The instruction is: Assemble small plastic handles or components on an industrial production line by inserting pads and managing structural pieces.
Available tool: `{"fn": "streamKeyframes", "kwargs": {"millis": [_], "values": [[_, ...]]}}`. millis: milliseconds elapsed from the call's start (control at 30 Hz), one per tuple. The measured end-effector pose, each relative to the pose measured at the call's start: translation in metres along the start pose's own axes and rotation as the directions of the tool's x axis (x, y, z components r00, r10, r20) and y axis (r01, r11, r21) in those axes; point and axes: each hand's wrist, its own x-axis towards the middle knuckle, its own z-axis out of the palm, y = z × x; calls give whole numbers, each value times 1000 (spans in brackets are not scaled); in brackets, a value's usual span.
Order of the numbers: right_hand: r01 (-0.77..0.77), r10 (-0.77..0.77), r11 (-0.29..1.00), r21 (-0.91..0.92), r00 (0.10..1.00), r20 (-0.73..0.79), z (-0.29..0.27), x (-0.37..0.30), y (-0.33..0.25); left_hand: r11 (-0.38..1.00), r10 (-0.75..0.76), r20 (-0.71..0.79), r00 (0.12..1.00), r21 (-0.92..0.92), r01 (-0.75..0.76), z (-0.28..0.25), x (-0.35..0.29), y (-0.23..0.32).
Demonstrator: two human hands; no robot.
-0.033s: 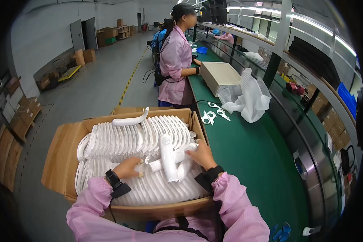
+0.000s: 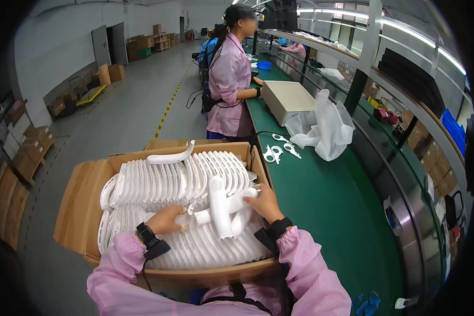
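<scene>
An open cardboard box [image 2: 203,274] in front of me holds rows of nested, curved white plastic shells [image 2: 152,181]. Across the near rows lie several loose white tubular pieces; the topmost, a tubular shell [image 2: 220,208] with a perforated end, crosses over another white plastic shell [image 2: 237,199]. My right hand [image 2: 266,204] has its thumb and fingers closed on the right end of that lower shell. My left hand [image 2: 166,220] is closed by the lower shell's left end, its fingertips pinched; what they hold is too small to make out.
A single curved white piece [image 2: 171,155] rests atop the far row. On the green bench [image 2: 321,195] lie white ring-shaped parts [image 2: 279,150], a translucent foam bag [image 2: 326,126] and a beige case [image 2: 287,100]. A co-worker in pink [image 2: 229,84] stands beyond the box.
</scene>
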Motion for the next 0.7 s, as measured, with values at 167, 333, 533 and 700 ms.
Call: {"fn": "streamKeyframes", "kwargs": {"millis": [167, 333, 533, 700], "values": [[-196, 115, 738, 645, 979, 167, -4, 5, -11, 980, 157, -15, 987, -119, -158, -41, -14, 53], [-174, 42, 847, 502, 964, 262, -5, 15, -12, 895, 419, -92, 903, -125, -428, -36, -14, 67], [-34, -119, 906, 422, 936, 333, 30, 22, -6, 851, 525, 101, 845, -46, -523, -9, -14, 82], [66, -117, 987, 144, 917, 382, 22, 4, -36, 885, 464, 390, 795, -179, -429, -12, -23, 81]]}}
